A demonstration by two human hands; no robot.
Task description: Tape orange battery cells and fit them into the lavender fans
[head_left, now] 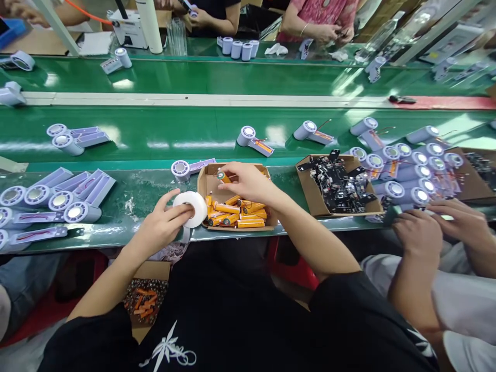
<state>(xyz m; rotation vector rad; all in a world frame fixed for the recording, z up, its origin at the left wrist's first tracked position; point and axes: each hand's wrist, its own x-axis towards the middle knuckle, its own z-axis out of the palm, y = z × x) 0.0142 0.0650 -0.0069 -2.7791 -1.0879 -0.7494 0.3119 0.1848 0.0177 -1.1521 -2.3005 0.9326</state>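
Note:
My left hand (165, 219) is closed on a roll of white tape (199, 208), its fingers reaching into the core at the left edge of a cardboard box. Orange cylindrical batteries (248, 223) lie jumbled in that box (205, 182). Over its back part, my right hand (248, 182) pinches a single orange battery (223, 177) between thumb and fingers. Just behind the tape, a lilac handheld-fan housing (181, 170) rests on the green bench.
Several lilac fan housings (81, 211) crowd the bench at left. A carton of black circuit parts (341, 181) sits to the right, near more housings (416, 170) and a co-worker's hands (418, 230). Behind runs a green conveyor (186, 132). Below, a box (149, 271) holds orange pieces.

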